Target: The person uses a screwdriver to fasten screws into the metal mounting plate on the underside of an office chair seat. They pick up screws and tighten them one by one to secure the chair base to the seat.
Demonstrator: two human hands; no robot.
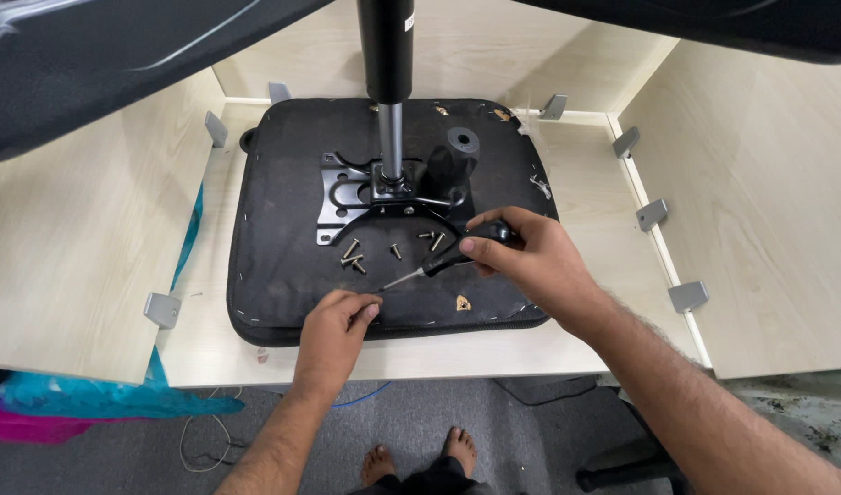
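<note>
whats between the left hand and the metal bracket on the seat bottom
In the head view, loose screws and the screwdriver tip lie on the black seat underside between the left hand and the bracket.

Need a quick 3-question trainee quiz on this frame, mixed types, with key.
1. True or false: the right hand holds a screwdriver.
2. Where do the loose screws lie? A) on the wooden panel B) on the black seat underside C) on the floor
3. Fill in: the screwdriver tip points toward the ____ hand.

Key: 1 true; 2 B; 3 left.
</note>
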